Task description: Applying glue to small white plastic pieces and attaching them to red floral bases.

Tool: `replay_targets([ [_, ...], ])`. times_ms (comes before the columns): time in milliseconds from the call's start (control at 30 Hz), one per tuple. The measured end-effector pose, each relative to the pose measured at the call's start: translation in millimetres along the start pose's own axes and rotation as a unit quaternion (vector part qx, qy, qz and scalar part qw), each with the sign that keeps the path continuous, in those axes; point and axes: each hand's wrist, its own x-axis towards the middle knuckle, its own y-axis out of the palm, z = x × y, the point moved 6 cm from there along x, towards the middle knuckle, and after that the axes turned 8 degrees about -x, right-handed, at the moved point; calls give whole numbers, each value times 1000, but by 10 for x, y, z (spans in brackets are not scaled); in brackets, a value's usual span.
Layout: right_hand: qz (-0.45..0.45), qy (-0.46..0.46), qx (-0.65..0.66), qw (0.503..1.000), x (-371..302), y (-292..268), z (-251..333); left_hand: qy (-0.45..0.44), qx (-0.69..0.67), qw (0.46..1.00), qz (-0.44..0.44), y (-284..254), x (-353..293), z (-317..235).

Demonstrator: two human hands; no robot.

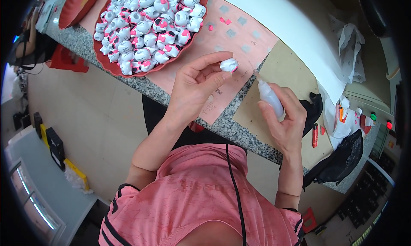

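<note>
Between the thumb and fingers of my left hand [195,83] is a small white figurine head [228,65] with a touch of pink on its lower edge. My right hand [287,117] is wrapped round a translucent squeeze bottle [270,99], tilted with its thin nozzle up toward the figurine head; the two are apart. Beyond my left hand stands a red scalloped tray [204,10], heaped with white figurine heads [145,27], many with pink bows. Small pink bow pieces [225,21] lie on the pink paper [205,111] past my hands.
The speckled stone counter [252,139] carries brown paper [274,74] on the right. A red lighter [315,135], black cloth [314,113] and a black mesh bag [342,158] lie there. White sheeting [295,36] curves along the back. Another red tray [79,8] sits far left.
</note>
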Motion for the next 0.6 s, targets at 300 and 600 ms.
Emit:
replay_targets([
  [300, 26, 25, 3, 999, 37, 20, 97, 10, -4, 1000, 9, 41, 10, -8],
  [600, 39, 42, 6, 998, 32, 12, 58, 11, -1, 1000, 18, 74, 13, -18],
])
